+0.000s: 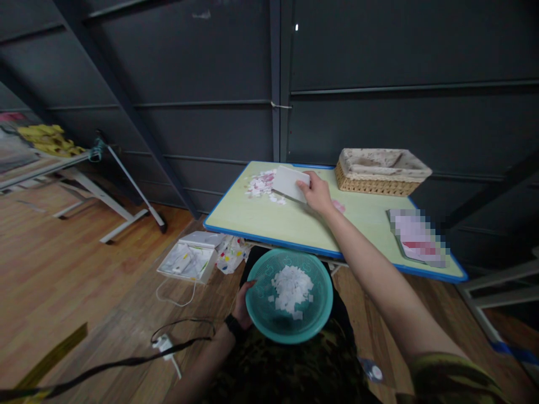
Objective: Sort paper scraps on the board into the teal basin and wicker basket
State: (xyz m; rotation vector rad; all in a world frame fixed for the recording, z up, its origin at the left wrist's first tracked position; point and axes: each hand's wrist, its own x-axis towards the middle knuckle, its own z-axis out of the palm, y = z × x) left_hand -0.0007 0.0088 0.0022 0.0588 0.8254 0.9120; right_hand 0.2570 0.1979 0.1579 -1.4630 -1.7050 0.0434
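Observation:
My right hand point(316, 192) grips a flat white rectangular card or box lid point(290, 182), thumb on top, just above the table. Beside its left edge lies a spread pile of small white and pinkish pieces point(260, 184). Down at my lap, my left hand point(243, 306) holds the left rim of a round teal plastic basket point(322, 306), with some of its fingers hidden by the basket. A heap of small white pieces, like cut paper, point(292, 289) sits in the basket. A few pink pieces point(338, 206) lie on the table to the right of my right hand.
The pale green table point(295, 224) has a blue edge. A lined wicker basket point(383, 179) stands at its back right, and a blurred-out flat object point(416, 238) lies at the right. An open white box point(189, 261), a cable and a power strip point(165, 343) are on the floor at left.

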